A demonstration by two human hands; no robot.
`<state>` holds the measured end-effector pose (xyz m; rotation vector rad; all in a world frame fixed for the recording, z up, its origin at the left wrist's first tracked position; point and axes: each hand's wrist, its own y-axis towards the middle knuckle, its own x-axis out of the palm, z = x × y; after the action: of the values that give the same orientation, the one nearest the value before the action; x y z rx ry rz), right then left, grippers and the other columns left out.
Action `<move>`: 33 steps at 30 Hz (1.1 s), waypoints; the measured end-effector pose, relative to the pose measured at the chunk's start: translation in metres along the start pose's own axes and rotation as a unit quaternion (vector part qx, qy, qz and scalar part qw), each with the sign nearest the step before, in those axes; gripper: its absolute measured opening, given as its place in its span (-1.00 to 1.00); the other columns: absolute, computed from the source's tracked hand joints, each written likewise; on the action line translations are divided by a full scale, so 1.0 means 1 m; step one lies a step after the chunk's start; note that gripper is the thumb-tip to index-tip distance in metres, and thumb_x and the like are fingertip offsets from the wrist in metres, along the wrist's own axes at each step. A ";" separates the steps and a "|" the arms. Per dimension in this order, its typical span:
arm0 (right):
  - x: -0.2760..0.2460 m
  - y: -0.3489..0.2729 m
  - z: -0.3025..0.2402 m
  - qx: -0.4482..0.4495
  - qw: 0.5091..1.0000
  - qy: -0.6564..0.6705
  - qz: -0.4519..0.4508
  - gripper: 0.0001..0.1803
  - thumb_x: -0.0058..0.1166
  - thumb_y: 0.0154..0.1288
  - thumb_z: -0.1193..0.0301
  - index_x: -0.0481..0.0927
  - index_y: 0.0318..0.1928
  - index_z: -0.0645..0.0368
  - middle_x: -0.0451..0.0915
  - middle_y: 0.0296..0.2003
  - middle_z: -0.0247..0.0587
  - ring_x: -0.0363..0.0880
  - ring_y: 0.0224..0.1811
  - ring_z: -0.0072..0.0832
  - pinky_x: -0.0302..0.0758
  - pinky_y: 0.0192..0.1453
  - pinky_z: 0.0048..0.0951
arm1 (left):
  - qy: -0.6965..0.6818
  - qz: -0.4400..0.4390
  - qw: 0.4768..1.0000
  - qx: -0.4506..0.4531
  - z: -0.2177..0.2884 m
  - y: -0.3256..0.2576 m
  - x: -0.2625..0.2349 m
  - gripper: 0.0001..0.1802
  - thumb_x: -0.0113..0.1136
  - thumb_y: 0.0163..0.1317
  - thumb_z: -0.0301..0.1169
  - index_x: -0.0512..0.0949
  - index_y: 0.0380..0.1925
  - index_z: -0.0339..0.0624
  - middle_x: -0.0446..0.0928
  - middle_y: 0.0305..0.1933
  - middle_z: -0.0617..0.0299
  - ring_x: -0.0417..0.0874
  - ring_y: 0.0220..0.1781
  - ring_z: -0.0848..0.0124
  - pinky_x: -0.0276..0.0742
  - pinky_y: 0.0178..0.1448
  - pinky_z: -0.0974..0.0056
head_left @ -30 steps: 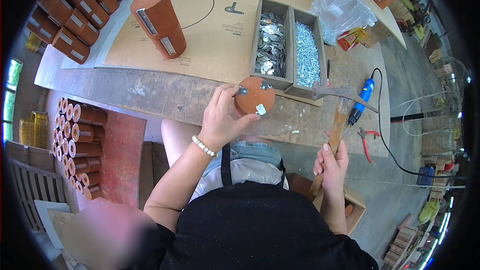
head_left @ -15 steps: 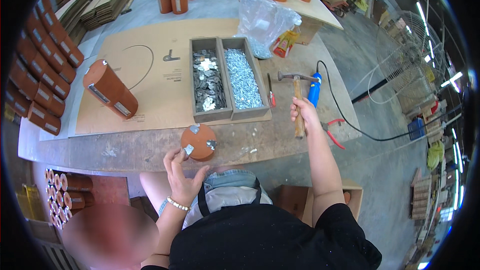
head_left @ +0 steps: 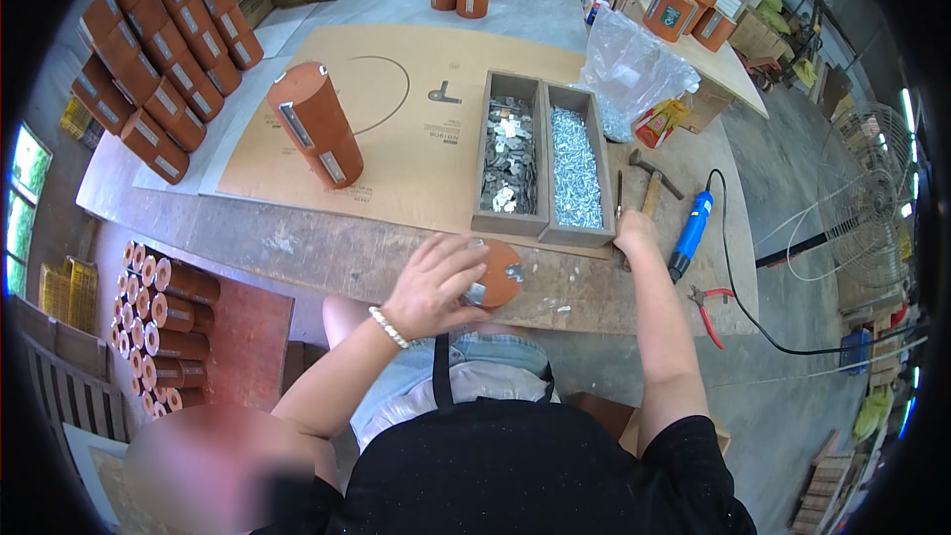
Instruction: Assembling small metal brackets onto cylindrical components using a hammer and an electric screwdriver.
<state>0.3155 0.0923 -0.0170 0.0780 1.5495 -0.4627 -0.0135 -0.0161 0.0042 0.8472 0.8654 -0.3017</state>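
Observation:
A short orange-brown cylinder (head_left: pixel 503 277) with silver metal clips on its top stands at the near table edge. My left hand (head_left: pixel 436 287) grips its left side, fingers over the top edge and thumb lower down, hiding part of it. My right hand (head_left: pixel 635 232) is closed round the lower handle of a hammer (head_left: pixel 651 192), whose head points away from me near the tabletop. Just left of that hand lies a thin screwdriver (head_left: pixel 620 190), partly hidden. Beyond the cylinder, one wooden tray (head_left: pixel 481 200) holds flat metal clips and another (head_left: pixel 606 223) holds small shiny fasteners.
A taller cylinder (head_left: pixel 319 129) stands on the cardboard sheet (head_left: pixel 396 159). Stacked cylinders (head_left: pixel 163 59) rise at the left. Right of the hammer lie a blue corded power tool (head_left: pixel 693 233) and red-handled pliers (head_left: pixel 709 317). A plastic bag (head_left: pixel 634 69) sits behind the trays.
My view has swung left. The hammer has come down toward the table in my right hand, which now holds the handle lower. My left hand has moved over the short cylinder.

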 end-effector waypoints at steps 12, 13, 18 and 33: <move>-0.026 -0.039 0.039 0.010 0.866 0.441 0.236 -0.77 0.06 0.19 0.35 0.48 -0.27 0.28 0.54 -0.48 -0.18 0.51 -0.49 -0.49 0.45 -0.39 -0.47 | -0.019 0.180 0.982 -0.046 0.033 -0.014 0.041 -0.51 0.42 -0.37 -0.30 0.50 -0.32 -0.11 0.43 0.01 0.13 0.39 0.09 0.07 0.35 0.09 0.04; -0.035 -0.053 0.050 -0.044 0.842 0.439 0.311 -0.77 0.08 0.20 0.34 0.48 -0.26 0.25 0.50 -0.51 -0.29 0.45 -0.52 -0.60 0.42 -0.42 -0.56 | -0.023 0.179 0.982 -0.047 0.033 -0.013 0.038 -0.51 0.42 -0.37 -0.30 0.50 -0.32 -0.11 0.43 0.01 0.13 0.39 0.09 0.07 0.35 0.09 0.04; -0.086 -0.138 0.048 -0.208 0.617 0.707 0.275 -0.82 0.05 0.21 0.42 0.45 -0.19 0.19 0.49 -0.31 -0.21 0.44 -0.33 -0.52 0.44 -0.26 -0.41 | -0.045 0.188 0.979 -0.059 0.025 -0.016 0.030 -0.48 0.45 -0.35 -0.32 0.49 -0.28 -0.12 0.42 0.00 0.10 0.37 0.10 0.05 0.34 0.12 0.06; -0.044 -0.175 -0.071 -0.405 0.413 0.814 -0.054 -0.78 -0.14 0.33 0.42 0.26 -0.47 0.19 0.28 -0.74 -0.25 0.20 -0.71 -0.56 0.20 -0.65 -0.50 | -0.103 0.110 0.986 -0.072 0.026 -0.004 0.029 -0.55 0.39 -0.27 -0.41 0.53 -0.26 -0.18 0.46 -0.01 0.14 0.38 0.13 0.10 0.36 0.13 0.10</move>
<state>0.1923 -0.0335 0.0649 -0.5171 3.5949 0.7171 0.0170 -0.0362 -0.0113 0.7550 0.5881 -0.1282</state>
